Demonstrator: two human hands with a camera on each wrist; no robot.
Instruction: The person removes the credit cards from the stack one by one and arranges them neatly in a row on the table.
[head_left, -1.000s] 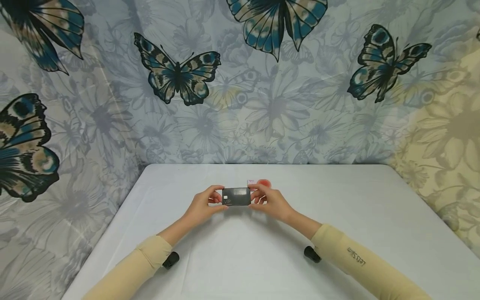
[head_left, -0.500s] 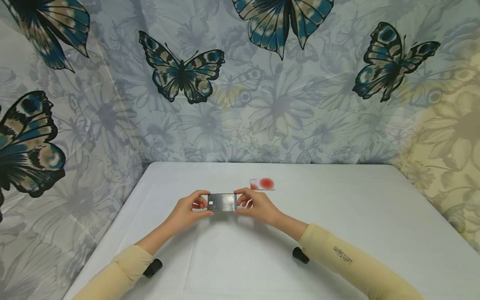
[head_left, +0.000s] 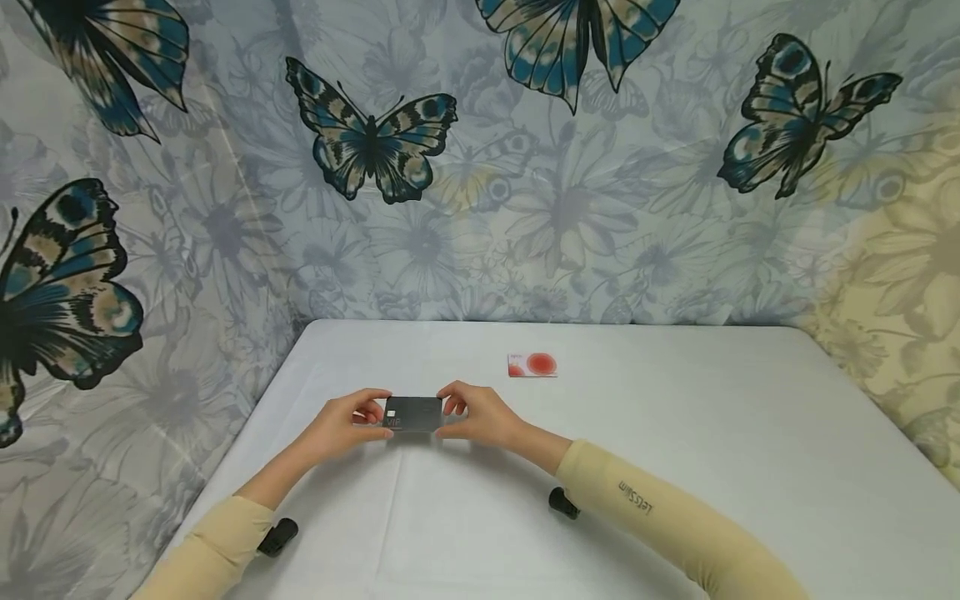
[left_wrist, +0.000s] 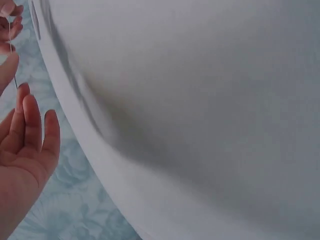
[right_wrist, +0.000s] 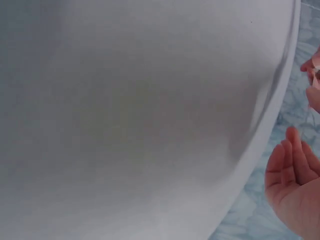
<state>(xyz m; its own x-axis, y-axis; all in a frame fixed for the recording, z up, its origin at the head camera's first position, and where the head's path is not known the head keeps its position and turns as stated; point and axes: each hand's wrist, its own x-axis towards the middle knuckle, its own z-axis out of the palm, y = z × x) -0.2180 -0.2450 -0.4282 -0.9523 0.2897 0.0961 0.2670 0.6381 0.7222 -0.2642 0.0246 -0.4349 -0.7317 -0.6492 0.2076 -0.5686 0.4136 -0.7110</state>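
Note:
In the head view a black card [head_left: 412, 414] with a small pale chip and the letters VIP is held up over the white table, its face toward me. My left hand [head_left: 343, 423] pinches its left end between thumb and fingertips. The other end is pinched by my right hand [head_left: 483, 417] in the same way. From the left wrist the card shows only as a thin line beside the fingers of my left hand [left_wrist: 27, 140]. At the right edge of the right wrist view my right hand [right_wrist: 295, 182] is partly cut off.
A white card with red round prints [head_left: 532, 365] lies farther back on the white table [head_left: 675, 417]. Black wrist cameras, one under the left sleeve [head_left: 278, 537] and one under the right sleeve [head_left: 564, 503], stick out below. Butterfly-print cloth [head_left: 480, 250] hangs behind the table.
Both hands have carried the black card left and slightly toward me, keeping their pinch on it. The red-and-white card, partly covered by the right hand before, now shows whole.

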